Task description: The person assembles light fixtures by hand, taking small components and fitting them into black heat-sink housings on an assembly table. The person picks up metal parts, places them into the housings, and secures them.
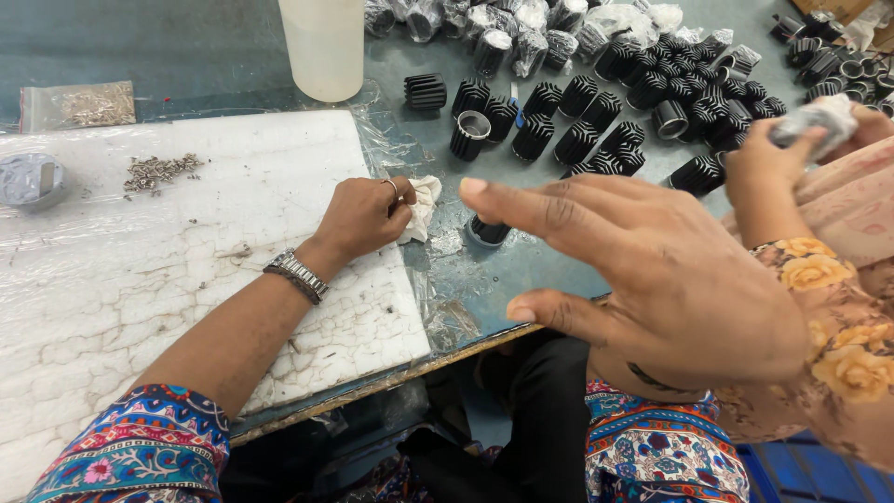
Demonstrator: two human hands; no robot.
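My left hand [365, 216] rests on the cracked white board [140, 270] and is closed around a crumpled white cloth [424, 205]. It wears a ring and a metal watch. My right hand [652, 270] hovers close to the camera over the table edge, fingers spread and empty. Just beyond its fingertips a black finned cylinder [488, 230] lies on the blue-green table [521, 270]. A co-worker's hand [773, 163] at the right holds a plastic-wrapped part [819, 116].
Many black finned cylinders [596, 112] stand at the far middle and right, some bagged in plastic [521, 28]. A translucent white bottle [322, 47] stands at the back. Small metal screws [160, 171] lie on the board, with a bag of screws [79, 105] and a tape roll [33, 179] at left.
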